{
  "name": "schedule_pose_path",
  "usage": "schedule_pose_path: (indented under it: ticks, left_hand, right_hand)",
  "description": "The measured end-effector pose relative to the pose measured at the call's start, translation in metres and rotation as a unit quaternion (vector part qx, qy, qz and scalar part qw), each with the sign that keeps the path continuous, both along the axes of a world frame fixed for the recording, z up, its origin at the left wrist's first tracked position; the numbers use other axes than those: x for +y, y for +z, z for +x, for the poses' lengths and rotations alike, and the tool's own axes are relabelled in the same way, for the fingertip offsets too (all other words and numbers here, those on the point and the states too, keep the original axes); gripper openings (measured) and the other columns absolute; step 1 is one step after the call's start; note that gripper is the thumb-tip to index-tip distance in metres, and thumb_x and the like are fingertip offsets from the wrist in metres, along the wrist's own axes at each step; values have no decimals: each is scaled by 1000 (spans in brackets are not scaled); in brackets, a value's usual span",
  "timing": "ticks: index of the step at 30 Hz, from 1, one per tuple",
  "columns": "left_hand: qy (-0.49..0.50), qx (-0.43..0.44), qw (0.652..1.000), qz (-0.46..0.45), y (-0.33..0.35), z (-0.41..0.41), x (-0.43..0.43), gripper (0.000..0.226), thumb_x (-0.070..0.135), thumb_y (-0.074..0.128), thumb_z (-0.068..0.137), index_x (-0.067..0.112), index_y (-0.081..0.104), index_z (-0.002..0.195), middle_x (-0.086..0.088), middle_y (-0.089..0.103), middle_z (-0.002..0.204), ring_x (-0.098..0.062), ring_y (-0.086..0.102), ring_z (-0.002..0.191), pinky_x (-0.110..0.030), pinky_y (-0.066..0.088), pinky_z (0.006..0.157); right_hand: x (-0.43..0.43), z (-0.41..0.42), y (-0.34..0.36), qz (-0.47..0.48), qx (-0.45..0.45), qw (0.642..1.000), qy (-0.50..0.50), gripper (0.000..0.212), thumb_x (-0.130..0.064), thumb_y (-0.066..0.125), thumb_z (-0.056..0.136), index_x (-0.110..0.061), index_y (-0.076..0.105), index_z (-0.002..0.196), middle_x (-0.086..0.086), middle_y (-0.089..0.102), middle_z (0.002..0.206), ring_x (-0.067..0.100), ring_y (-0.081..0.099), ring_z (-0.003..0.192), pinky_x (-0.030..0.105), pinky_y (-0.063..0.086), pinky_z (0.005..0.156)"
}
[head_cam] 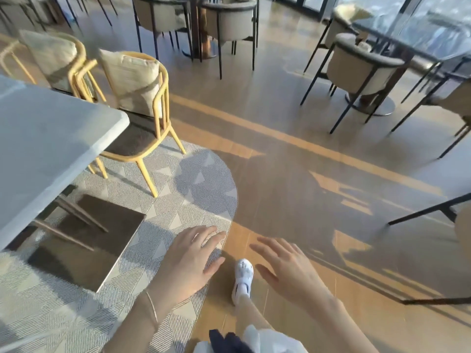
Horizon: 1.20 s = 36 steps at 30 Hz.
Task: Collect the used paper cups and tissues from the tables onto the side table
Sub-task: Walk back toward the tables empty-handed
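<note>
My left hand [190, 258] and my right hand [285, 267] are held out low in front of me, palms down, fingers spread and straight, holding nothing. They hover above the floor near my white shoe [243, 277]. No paper cup or tissue shows anywhere in this view. A pale grey table [46, 149] fills the left side; the part of its top that I see is bare. A glass-topped table [418, 29] stands at the far right.
Two yellow-framed chairs [137, 103] with cushions stand behind the grey table on a patterned rug [193, 189]. Dark-legged armchairs [356, 70] surround the glass table and another table at the back [198, 26]. Open wooden floor [293, 174] lies ahead.
</note>
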<state>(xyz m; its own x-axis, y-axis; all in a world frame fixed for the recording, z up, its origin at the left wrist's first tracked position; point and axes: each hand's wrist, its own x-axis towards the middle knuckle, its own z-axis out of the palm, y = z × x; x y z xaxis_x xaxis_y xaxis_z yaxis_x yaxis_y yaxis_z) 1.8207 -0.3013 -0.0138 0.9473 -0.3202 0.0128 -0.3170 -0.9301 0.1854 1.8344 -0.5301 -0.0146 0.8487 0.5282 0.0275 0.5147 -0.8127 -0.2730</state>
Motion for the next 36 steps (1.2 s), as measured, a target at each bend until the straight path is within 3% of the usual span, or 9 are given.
schedule_pose_path:
  ticks: [5,8,10,19,24,28,30,36]
  left_hand:
    - [19,5,1000,-11,1,114,-5,47,42,59,85,22,55,127,0,56,128,-22,52,118,-41,42,98]
    - [39,10,999,-21,9,187,-3,50,48,39,92,26,41,137,3,42,141,-20,37,130,-40,31,108]
    - [49,-18,999,-1,14,233,-1,52,50,32,91,21,50,131,-2,51,134,-22,46,123,-41,39,103]
    - [46,34,998,-8,4,373,18,46,38,61,85,13,57,124,-10,59,124,-30,55,114,-46,45,95]
    - [50,40,998,1,-11,468,57,55,47,35,85,11,63,116,-11,63,116,-31,60,105,-48,50,87]
    - [60,43,997,3,-1,564,94,51,48,40,92,17,49,131,-7,51,134,-27,46,122,-43,37,102]
    - [64,38,997,-3,5,608,110,52,48,39,92,21,41,137,-2,42,142,-23,35,131,-40,28,108]
    - [45,15,999,4,20,706,138,50,45,44,92,17,48,132,-7,49,135,-27,42,125,-41,32,105]
  right_hand:
    - [-7,132,7,2,5,1000,11,36,-31,64,83,-23,59,118,-3,62,119,20,59,106,33,48,83]
    - [-7,213,23,14,-27,1000,9,36,-30,63,81,-22,60,116,-2,63,114,21,61,100,31,49,80]
    - [-6,262,33,28,-42,999,20,35,-31,57,82,-22,59,116,-2,62,115,21,61,99,31,49,79]
    - [9,398,11,36,-27,999,22,36,-25,61,83,-19,59,119,2,61,119,24,60,103,33,45,82]
    - [43,493,3,22,-18,999,17,41,-20,73,74,-16,63,114,6,64,114,27,63,98,37,51,78]
    - [80,586,22,16,-22,999,21,38,-23,65,81,-18,59,118,3,60,120,25,59,104,34,46,83]
    - [96,627,34,28,-43,999,18,35,-22,67,78,-17,61,113,4,62,116,27,61,99,36,49,76]
    - [132,729,38,56,-59,997,18,36,-24,63,84,-16,59,118,6,61,119,27,59,103,35,46,81]
